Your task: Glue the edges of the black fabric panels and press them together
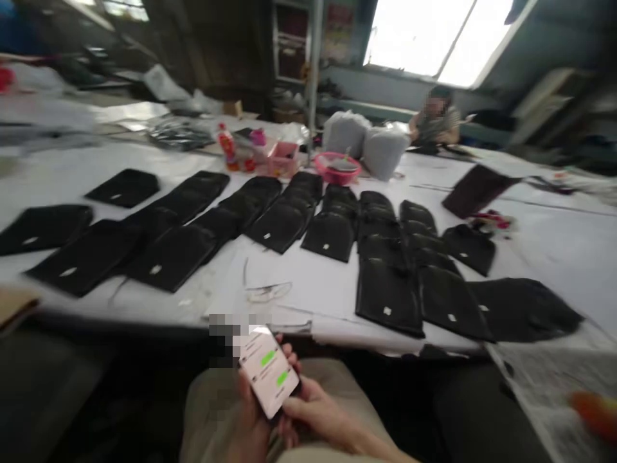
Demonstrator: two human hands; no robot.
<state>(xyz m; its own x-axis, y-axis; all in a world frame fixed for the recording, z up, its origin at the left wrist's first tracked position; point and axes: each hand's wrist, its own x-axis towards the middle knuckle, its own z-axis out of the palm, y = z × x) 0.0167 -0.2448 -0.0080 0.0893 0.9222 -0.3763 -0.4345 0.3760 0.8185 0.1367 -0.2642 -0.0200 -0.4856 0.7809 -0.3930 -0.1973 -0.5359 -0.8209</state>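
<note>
A smartphone point(270, 376) with a lit chat screen and green message bubbles is held above my lap. My left hand point(253, 415) wraps round it from below and behind, its fingertips showing past the right edge. My right hand point(313, 408) grips the phone's lower right corner, thumb on the screen's bottom. On the white table point(318, 289) beyond lie rows of overlapping black fabric pieces point(390, 289), each front one bearing a small white tag. A pair of glasses point(267, 291) rests near the table's front edge.
A pink basin point(337, 168), a pink basket point(283, 159) and a red bottle point(226, 148) stand at the back. Behind are stuffed white bags point(385, 151). Another person point(436, 119) sits at the far right. Something orange point(595, 411) lies at lower right.
</note>
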